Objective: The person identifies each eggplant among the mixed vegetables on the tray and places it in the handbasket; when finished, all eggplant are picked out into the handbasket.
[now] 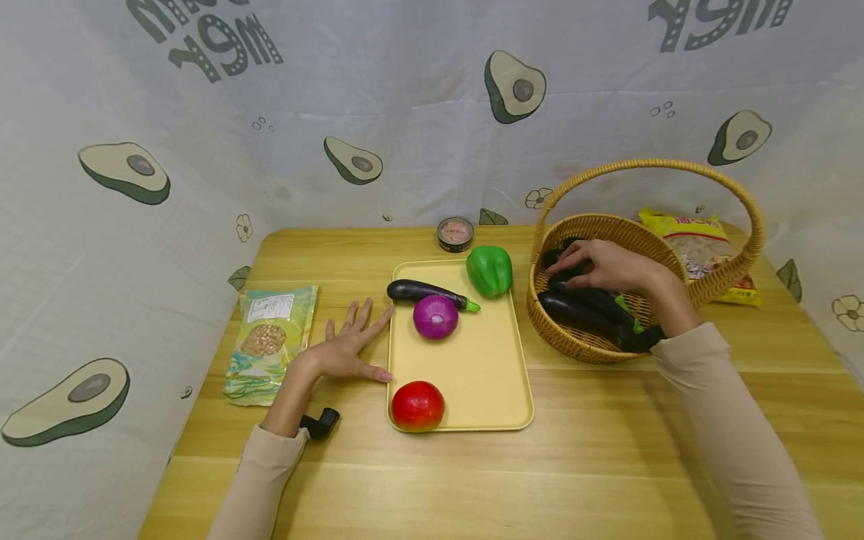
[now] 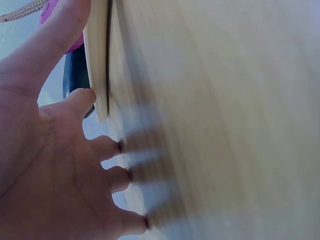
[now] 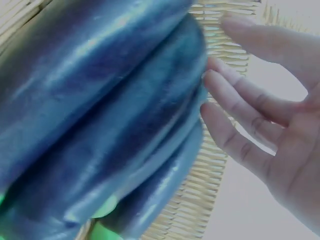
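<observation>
My left hand (image 1: pixel 340 352) rests on the table with fingers spread, its thumb and forefinger at the left rim of a yellow tray (image 1: pixel 482 379). On that tray lie an eggplant (image 1: pixel 421 291), a purple onion (image 1: pixel 435 318), a green bell pepper (image 1: pixel 490 271) and a red tomato (image 1: pixel 418 406). My right hand (image 1: pixel 610 266) reaches into a wicker basket (image 1: pixel 563 346) holding several dark eggplants (image 1: pixel 583 313). The right wrist view shows its fingers (image 3: pixel 240 135) loosely bent, their tips right at the ends of the eggplants (image 3: pixel 150 115), the thumb apart from them.
A packet of grains (image 1: pixel 270 345) lies left of my left hand. At the back stands a small round tin (image 1: pixel 455 234). Behind the basket, a yellow food bag (image 1: pixel 698 247) leans near the wall cloth. The basket's tall handle (image 1: pixel 648 163) arches above my right hand.
</observation>
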`<act>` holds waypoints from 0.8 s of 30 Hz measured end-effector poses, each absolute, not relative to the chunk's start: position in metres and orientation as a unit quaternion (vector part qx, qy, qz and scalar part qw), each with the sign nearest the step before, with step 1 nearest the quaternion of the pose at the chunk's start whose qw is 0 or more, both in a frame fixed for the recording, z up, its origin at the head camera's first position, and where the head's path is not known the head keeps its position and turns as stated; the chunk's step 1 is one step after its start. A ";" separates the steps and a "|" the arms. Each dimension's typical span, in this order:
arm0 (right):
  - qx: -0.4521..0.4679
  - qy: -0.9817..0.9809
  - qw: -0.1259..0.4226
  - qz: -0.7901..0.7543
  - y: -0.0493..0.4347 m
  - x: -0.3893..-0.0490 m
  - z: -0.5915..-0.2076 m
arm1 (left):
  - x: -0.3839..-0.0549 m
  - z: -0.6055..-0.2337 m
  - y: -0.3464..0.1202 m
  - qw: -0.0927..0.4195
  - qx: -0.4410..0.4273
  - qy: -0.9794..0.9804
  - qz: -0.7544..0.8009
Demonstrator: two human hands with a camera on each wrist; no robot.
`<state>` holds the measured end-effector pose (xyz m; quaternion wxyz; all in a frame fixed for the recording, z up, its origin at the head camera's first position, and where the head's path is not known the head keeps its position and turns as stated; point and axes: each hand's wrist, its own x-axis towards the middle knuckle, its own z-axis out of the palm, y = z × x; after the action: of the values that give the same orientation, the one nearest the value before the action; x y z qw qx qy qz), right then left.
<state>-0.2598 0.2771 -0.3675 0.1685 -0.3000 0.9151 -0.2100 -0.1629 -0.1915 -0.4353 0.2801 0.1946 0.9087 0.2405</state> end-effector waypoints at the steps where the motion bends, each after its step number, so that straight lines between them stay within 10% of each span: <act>1: -0.297 0.915 0.170 -0.214 0.276 -0.259 -0.365 | -0.163 -0.435 -0.191 0.280 0.194 0.909 0.240; 24: -0.358 0.848 0.232 -0.315 0.179 -0.253 -0.334 | -0.162 -0.435 -0.193 0.280 0.192 0.909 0.241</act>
<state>-0.2535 0.1792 -0.3342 0.2316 -0.3583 0.8478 -0.3149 -0.1619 -0.1925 -0.4347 0.2795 0.1916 0.9095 0.2408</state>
